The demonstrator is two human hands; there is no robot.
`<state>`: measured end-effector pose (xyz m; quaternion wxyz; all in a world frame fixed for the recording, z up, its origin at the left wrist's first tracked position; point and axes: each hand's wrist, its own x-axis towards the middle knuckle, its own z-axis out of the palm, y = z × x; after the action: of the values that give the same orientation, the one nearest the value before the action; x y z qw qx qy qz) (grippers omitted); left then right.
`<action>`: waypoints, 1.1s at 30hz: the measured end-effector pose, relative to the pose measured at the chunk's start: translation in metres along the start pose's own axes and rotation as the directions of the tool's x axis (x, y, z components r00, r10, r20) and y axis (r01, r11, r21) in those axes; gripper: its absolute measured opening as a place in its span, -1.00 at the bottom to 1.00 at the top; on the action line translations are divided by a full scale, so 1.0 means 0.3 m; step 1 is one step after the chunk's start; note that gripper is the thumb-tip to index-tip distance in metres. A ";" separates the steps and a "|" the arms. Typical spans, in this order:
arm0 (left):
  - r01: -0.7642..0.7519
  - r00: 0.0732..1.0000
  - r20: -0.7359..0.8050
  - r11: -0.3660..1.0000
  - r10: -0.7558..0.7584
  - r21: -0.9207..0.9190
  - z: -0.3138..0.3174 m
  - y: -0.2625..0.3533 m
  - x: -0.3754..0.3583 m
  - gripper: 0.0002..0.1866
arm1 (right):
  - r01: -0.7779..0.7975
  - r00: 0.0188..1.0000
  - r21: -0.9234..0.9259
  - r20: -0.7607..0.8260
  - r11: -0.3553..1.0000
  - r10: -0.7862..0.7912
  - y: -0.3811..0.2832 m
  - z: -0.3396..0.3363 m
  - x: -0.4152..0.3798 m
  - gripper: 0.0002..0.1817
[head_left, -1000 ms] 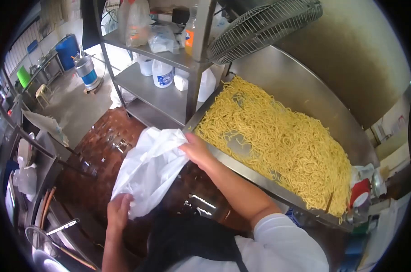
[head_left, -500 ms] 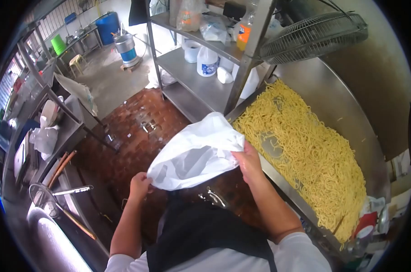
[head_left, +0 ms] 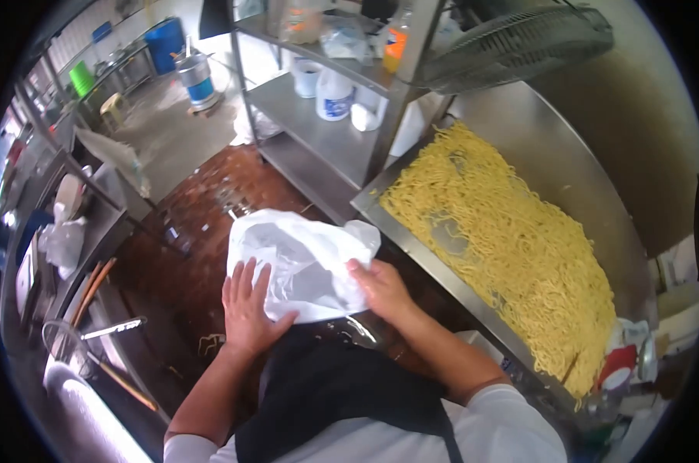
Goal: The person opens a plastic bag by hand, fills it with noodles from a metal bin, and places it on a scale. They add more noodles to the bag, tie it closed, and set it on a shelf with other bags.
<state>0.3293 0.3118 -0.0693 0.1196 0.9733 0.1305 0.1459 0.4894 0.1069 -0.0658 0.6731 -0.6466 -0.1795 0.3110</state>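
Observation:
A white plastic bag (head_left: 299,239) hangs in front of my apron, its mouth spread wide. My right hand (head_left: 382,290) pinches the bag's right edge. Against the bag's left side lies my left hand (head_left: 251,312), its fingers spread and the thumb apart. To the right of the bag, a heap of yellow noodles (head_left: 511,247) covers much of a large metal tray (head_left: 427,266).
A metal shelf (head_left: 311,123) with jugs and bottles stands ahead. A fan (head_left: 519,50) juts out above the tray. At the left, a metal counter (head_left: 102,201) bears bags, and a wire strainer (head_left: 64,339) and tongs (head_left: 114,328) lie nearer me.
My left hand has let go of the bag's edge and opened against its side. My right hand and the bag have shifted left. The whole view has turned slightly.

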 end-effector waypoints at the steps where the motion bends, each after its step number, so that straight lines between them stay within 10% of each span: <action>1: 0.065 0.997 0.046 0.997 -0.067 0.038 0.069 -0.011 -0.017 -0.04 | -0.018 0.999 0.043 0.035 0.999 0.017 0.001 0.004 -0.003 -0.58; 6: 0.147 0.956 0.251 0.988 -0.153 0.043 0.262 -0.211 -0.081 -0.26 | -0.010 0.998 0.291 -0.057 0.957 0.028 -0.009 -0.014 -0.027 -0.64; 9: 0.261 0.861 0.503 0.913 -0.073 -0.313 0.308 -0.295 -0.030 -0.35 | -0.020 0.995 0.333 -0.084 0.943 0.051 -0.011 -0.040 -0.038 -0.63; 11: 0.659 0.735 0.643 0.445 -0.214 -0.606 0.457 -0.349 0.021 -0.18 | -0.016 0.992 0.365 -0.111 0.931 0.061 -0.024 -0.014 -0.067 -0.59; 15: 0.298 0.927 0.350 0.836 -0.137 -0.461 0.516 -0.189 0.149 0.24 | -0.240 0.944 0.436 -0.105 0.867 0.314 -0.022 0.055 -0.159 -0.54; 18: 0.186 0.973 0.168 0.965 -0.155 -0.185 0.532 -0.110 0.198 0.07 | -0.330 0.905 0.384 -0.132 0.862 0.405 -0.026 0.050 -0.221 -0.56; 24: 0.212 0.834 0.540 0.834 0.118 -0.510 0.441 -0.152 0.282 -0.41 | 0.056 0.753 0.504 -0.588 0.862 0.295 -0.003 -0.096 -0.348 -0.54; 25: 0.583 0.755 0.643 0.318 0.129 -0.748 0.410 -0.110 0.293 -0.40 | 0.076 0.706 0.512 -0.633 0.856 0.316 -0.003 -0.158 -0.381 -0.55; 26: 0.727 0.677 0.708 -0.336 0.203 -0.599 0.365 -0.057 0.295 -0.39 | 0.084 0.660 0.519 -0.669 0.850 0.343 0.011 -0.223 -0.425 -0.55; 30: 0.696 0.701 0.504 -0.636 0.504 -0.333 0.173 0.178 0.370 -0.36 | 0.222 0.636 0.651 -0.661 0.726 0.398 0.110 -0.414 -0.602 -0.58; 31: 0.687 0.710 0.504 -0.640 0.491 -0.344 0.135 0.252 0.380 -0.36 | 0.239 0.644 0.653 -0.661 0.719 0.386 0.117 -0.454 -0.640 -0.58; 33: 0.540 0.757 0.466 -0.038 0.457 -0.841 0.089 0.390 0.380 -0.44 | 0.241 0.678 0.652 -0.643 0.719 0.356 0.098 -0.538 -0.705 -0.58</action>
<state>0.4687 0.2299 -0.0336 0.8225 0.5448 -0.0345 -0.1598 0.4309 -0.1539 -0.0767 0.8654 -0.4202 0.2571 0.0918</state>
